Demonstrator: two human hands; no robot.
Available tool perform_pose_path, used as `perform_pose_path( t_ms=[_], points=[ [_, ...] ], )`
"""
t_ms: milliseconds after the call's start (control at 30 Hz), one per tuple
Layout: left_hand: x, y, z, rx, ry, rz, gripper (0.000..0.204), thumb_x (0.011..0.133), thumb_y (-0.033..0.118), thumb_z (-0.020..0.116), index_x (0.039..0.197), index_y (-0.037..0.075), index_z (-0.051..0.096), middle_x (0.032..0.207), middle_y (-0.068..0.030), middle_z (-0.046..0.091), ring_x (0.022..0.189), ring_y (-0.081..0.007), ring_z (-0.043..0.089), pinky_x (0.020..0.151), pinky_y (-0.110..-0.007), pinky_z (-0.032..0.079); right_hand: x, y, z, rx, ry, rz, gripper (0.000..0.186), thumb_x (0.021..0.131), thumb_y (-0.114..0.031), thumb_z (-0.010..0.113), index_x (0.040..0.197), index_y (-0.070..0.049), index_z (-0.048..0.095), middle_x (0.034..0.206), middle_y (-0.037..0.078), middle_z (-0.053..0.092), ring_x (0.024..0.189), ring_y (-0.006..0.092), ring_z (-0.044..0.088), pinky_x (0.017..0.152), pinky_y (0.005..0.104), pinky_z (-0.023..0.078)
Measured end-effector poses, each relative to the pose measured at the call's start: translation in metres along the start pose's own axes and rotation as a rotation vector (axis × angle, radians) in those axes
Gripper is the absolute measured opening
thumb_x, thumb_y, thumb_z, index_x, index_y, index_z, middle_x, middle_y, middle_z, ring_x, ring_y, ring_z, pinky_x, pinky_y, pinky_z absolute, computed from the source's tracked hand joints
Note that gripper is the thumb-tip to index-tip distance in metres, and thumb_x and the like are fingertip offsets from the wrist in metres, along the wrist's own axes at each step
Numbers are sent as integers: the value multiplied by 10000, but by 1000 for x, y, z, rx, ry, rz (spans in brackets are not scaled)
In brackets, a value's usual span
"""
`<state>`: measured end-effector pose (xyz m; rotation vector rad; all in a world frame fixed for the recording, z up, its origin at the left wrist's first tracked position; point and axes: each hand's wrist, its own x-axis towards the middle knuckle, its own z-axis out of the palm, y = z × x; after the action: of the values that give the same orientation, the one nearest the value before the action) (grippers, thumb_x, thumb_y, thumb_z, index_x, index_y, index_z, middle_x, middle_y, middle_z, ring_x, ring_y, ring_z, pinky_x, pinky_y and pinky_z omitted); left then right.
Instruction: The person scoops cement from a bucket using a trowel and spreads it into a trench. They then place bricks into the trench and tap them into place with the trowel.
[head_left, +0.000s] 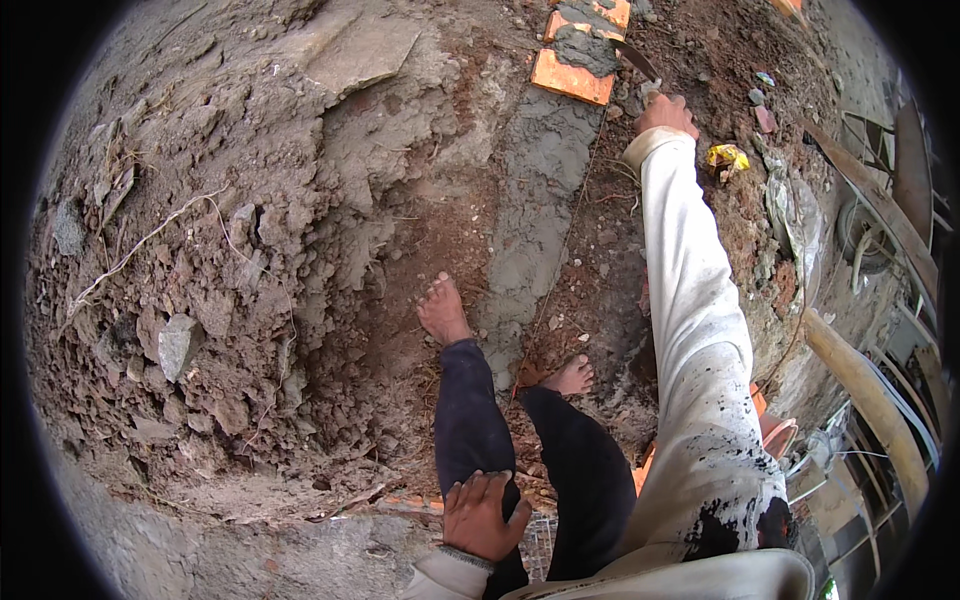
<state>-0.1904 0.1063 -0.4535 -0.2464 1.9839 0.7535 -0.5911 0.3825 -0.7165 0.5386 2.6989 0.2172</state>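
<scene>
My right hand (668, 115) reaches far forward, its fingers wrapped around the handle of a trowel (638, 60). The trowel's blade points left, at the edge of grey mortar (585, 50) heaped on orange bricks (572, 78). These bricks lie in a row at the top of the view. From them a band of wet grey mortar (540, 190) runs back toward my feet. My left hand (487, 515) rests on my left leg with its fingers spread, holding nothing.
A thin string (572, 215) runs along the mortar's right side. Rough earth with stones (178, 345) rises at left. A yellow wrapper (727, 157) lies right of my forearm. Bamboo poles (870, 400) and scrap crowd the far right. My bare feet (443, 310) stand either side of the mortar.
</scene>
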Motion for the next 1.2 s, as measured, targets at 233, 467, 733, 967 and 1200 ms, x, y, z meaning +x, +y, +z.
perform_pose_path(
  t_ms=[233, 467, 733, 967, 1200],
  points=[
    [-2, 2, 6, -7, 25, -37, 499, 798, 393, 667, 1168, 61, 617, 1113, -178, 639, 1141, -343, 564, 1011, -480, 374, -40, -14, 5, -68, -18, -151, 381, 856, -146, 641, 1234, -170, 601, 1204, 117, 512, 1144, 315, 539, 905, 477, 466],
    [-4, -3, 7, 0, 83, 4, 461, 814, 383, 694, 1133, 54, 636, 1048, -184, 660, 1086, -363, 590, 970, -464, 417, -19, -28, -34, -118, -81, -198, 523, 686, -135, 812, 1178, -149, 636, 1238, 126, 503, 1207, 323, 496, 962, 498, 432],
    [-5, -10, 0, -39, 103, -31, 449, 813, 367, 706, 1124, 50, 646, 1036, -202, 671, 1070, -366, 612, 943, -456, 446, -21, -35, -6, -48, -37, -189, 404, 823, -178, 683, 1220, -196, 611, 1236, 97, 516, 1198, 301, 521, 939, 490, 457],
    [-6, -16, -10, -137, 60, -99, 487, 825, 380, 683, 1151, 24, 625, 1092, -238, 655, 1136, -385, 580, 991, -467, 420, -56, -17, 29, 583, 51, -13, 375, 912, -269, 532, 1202, -32, 553, 1099, 250, 606, 1012, 396, 625, 875, 479, 485],
    [1, -17, -25, -150, 59, -149, 457, 812, 317, 717, 1130, -3, 641, 1104, -237, 651, 1105, -378, 599, 970, -433, 449, -45, -23, 99, 746, 78, 245, 340, 927, -270, 511, 1131, -3, 563, 1040, 280, 643, 1010, 442, 610, 880, 498, 480]
  ],
)
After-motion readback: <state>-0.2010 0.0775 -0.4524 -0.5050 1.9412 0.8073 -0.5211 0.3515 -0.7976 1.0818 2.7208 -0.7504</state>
